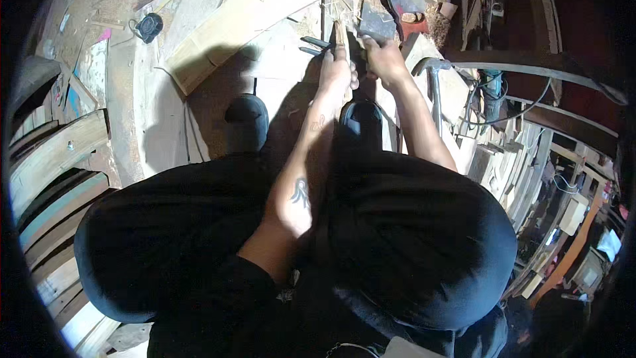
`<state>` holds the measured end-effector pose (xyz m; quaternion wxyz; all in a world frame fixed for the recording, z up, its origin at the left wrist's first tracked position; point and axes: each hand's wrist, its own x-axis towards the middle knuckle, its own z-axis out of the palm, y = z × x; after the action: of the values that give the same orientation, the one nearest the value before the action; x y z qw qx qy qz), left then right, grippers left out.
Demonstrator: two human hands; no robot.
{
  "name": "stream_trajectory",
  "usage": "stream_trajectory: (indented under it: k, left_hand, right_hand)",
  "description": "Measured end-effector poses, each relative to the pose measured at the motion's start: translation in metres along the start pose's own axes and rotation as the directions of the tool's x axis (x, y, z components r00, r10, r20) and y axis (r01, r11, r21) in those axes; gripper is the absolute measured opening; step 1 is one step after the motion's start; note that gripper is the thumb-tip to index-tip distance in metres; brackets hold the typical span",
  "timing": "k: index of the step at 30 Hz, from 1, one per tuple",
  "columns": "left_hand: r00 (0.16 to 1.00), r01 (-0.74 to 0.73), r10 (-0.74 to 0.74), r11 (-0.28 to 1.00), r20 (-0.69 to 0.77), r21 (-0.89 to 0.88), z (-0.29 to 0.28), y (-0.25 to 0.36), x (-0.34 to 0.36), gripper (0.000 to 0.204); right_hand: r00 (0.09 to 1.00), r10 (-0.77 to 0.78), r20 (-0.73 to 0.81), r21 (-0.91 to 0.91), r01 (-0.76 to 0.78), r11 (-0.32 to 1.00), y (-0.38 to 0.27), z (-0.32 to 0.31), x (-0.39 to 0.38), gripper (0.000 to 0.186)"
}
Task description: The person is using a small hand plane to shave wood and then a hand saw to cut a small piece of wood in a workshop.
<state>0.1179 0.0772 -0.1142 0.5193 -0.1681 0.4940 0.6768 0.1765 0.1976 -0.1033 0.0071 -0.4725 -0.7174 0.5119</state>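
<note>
My left hand (336, 71) is closed around a narrow strip of wood (340, 32) that points away from me between my feet. Just to its right, my right hand (385, 61) grips a cleaver-like tool with a broad grey blade (379, 24); its handle is hidden in my fingers. The blade stands beside the strip, and I cannot tell whether they touch. Two dark slim tools (315, 45) lie left of my left hand. Wood shavings (341, 8) are scattered beyond the strip.
A handsaw with a red handle (415, 24) lies past the blade. A claw hammer (434, 83) rests right of my right forearm, near a teal corded power tool (491, 89). A pale plank (265, 16) and a black tape measure (149, 27) lie at the left. Stacked timber (530, 172) stands at the right.
</note>
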Motion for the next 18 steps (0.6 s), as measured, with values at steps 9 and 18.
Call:
stream_trajectory:
  k: [9,18]
  left_hand:
    - [0.998,-0.064,0.058,0.980,0.037,0.188,-0.032,0.020,-0.001,0.038]
    - [0.999,0.037,-0.041,0.959,0.009,0.282,-0.030,0.019,-0.002,0.042]
  right_hand:
    - [0.977,-0.197,0.078,-0.069,0.203,0.977,-0.008,0.006,-0.036,0.046]
    - [0.984,-0.160,0.073,-0.323,0.175,0.930,-0.028,-0.004,-0.070,0.039]
